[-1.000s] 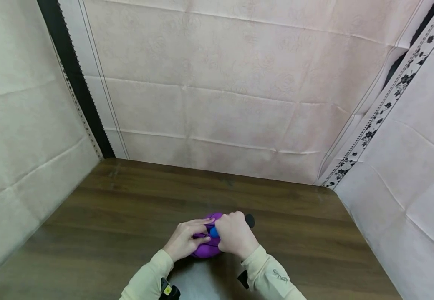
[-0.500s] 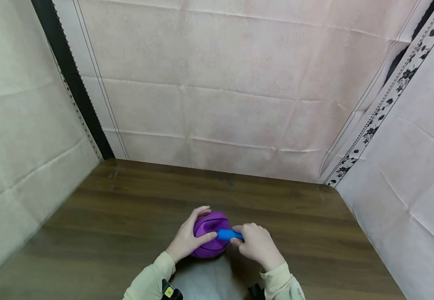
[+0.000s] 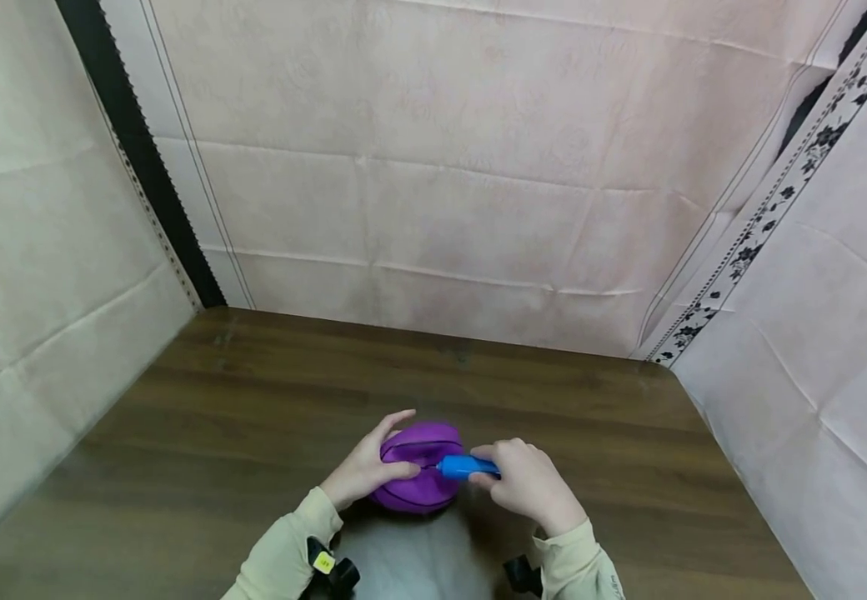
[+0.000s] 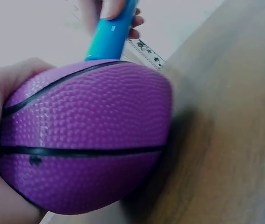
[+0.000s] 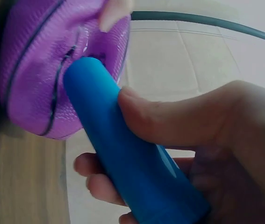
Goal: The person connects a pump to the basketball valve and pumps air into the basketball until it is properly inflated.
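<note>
- The left hand (image 3: 366, 472) holds the purple ball (image 3: 422, 492) from its left side, fingers half spread and curved around.
- This purple ball is dented; it is well apart from the worktop's (image 3: 253, 467) back edge, about midway between side edges.
- The blue tube (image 3: 466, 467) points toward the dent.
- The right hand (image 3: 529, 485) grips the blue tube, fingers bent around it.
</note>
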A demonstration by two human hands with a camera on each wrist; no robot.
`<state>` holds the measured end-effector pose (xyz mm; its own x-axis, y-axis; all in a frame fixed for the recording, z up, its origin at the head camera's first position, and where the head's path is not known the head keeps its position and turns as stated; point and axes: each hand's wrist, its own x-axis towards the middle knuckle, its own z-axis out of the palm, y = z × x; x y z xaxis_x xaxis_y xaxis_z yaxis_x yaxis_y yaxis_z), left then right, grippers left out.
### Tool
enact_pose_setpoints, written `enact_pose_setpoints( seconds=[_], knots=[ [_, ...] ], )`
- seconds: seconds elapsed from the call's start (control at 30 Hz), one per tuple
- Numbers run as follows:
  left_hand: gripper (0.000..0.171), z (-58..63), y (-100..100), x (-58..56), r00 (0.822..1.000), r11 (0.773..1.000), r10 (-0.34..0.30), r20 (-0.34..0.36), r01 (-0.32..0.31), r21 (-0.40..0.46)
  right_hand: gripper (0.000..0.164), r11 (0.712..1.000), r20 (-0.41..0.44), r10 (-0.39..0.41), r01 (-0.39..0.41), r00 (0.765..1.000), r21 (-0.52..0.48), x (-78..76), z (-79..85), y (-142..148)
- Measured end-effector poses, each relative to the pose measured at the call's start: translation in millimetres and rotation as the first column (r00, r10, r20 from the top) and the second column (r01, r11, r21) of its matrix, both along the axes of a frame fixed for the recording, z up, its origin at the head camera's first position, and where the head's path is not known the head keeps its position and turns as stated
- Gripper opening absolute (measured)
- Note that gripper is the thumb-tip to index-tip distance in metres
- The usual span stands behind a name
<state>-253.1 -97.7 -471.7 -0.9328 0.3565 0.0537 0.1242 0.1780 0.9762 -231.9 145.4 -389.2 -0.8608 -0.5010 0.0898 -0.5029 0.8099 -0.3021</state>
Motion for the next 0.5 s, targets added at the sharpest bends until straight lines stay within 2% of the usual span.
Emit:
enact_pose_setpoints(
  seconds=[0.13, 0.27, 0.5],
  knots=[
    [0.070, 2.1, -2, -0.1, 0.998, 0.999, -0.009, -0.063, 0.006, -0.040, 0.022, 1.000, -0.019, -0.004, 0.004, 1.000, 0.000, 1.8, 4.7, 3],
    [0.067, 2.5, -1, -1.7, 0.996, 0.999, 0.013, -0.086, -0.017, -0.039, 0.021, 1.000, -0.047, -0.012, 0.012, 0.999, 0.006, 2.3, 7.2, 6],
    [0.062, 0.4, -2, -2.8, 0.988, 0.999, -0.011, -0.153, 0.003, -0.051, 0.017, 0.999, -0.065, 0.033, -0.033, 0.997, 0.010, 1.0, 9.6, 12]
  ],
)
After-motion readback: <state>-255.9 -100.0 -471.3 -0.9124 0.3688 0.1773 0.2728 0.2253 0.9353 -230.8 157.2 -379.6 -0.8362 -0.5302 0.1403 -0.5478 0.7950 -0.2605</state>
